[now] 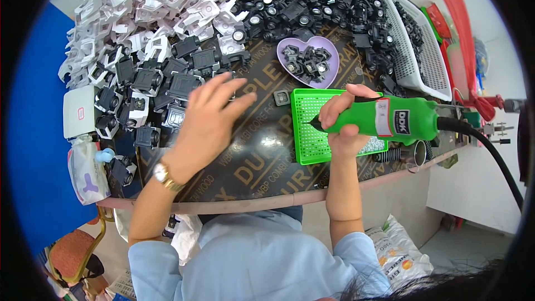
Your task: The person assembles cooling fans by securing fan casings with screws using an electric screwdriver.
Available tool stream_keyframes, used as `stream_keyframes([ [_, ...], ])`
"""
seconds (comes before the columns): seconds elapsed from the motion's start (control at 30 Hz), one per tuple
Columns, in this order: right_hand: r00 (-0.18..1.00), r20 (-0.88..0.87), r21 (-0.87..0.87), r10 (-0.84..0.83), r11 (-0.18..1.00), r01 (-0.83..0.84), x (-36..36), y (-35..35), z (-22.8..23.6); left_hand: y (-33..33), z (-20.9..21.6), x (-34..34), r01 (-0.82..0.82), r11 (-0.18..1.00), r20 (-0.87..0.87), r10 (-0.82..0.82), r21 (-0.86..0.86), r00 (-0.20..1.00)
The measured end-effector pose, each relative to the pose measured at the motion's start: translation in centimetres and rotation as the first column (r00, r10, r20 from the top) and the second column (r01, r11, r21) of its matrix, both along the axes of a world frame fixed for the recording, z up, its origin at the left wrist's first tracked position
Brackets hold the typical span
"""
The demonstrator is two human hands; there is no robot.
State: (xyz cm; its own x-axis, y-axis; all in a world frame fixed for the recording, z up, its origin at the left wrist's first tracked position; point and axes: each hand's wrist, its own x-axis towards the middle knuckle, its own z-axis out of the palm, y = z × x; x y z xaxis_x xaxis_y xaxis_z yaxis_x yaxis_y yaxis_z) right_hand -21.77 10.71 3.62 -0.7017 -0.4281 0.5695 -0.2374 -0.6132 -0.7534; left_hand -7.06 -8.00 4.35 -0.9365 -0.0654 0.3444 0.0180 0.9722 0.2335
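My right hand (346,144) is wrapped round a green electric screwdriver (370,118), whose dark tip points left over a green perforated tray (297,134). Small shiny screws lie in the tray's right part. Fingers spread, my left hand (207,116) hovers over the dark tabletop with nothing visible in it. Just beyond its fingers and to the left are black-and-white plastic units (147,79) with round lens-like ends. Near the tray's far left corner rests a small dark square part (282,97). A lilac heart-shaped dish (319,82) beyond it holds several small black parts.
White plastic housings (122,14) are heaped at the far left, black wheeled parts (301,8) at the far middle. A white basket (432,67) of small black pieces stands at right. The tool's black cable (490,147) runs off right. A white box (79,112) sits at left.
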Motion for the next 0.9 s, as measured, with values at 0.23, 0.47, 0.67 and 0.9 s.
stream_keyframes([
  [0.23,0.993,-0.095,0.132,-0.070,0.988,0.082,0.1,-0.5,-0.8,-4.7,3.1,9.9,-0.341,0.940,0.014,0.342,-0.018,0.940],
  [0.47,0.993,-0.095,0.161,-0.076,0.983,0.090,0.5,-1.0,-0.6,-7.1,2.3,19.9,-0.600,0.800,-0.002,0.600,0.007,0.800],
  [0.67,0.985,-0.105,0.137,-0.133,0.980,0.147,1.1,-1.4,-0.6,-6.3,-0.8,25.9,-0.666,0.743,0.191,0.645,0.071,0.740],
  [0.9,0.962,-0.153,0.076,-0.227,0.968,0.240,1.4,-0.5,1.5,-5.8,-1.6,23.3,-0.674,0.717,0.139,0.660,0.176,0.738],
])
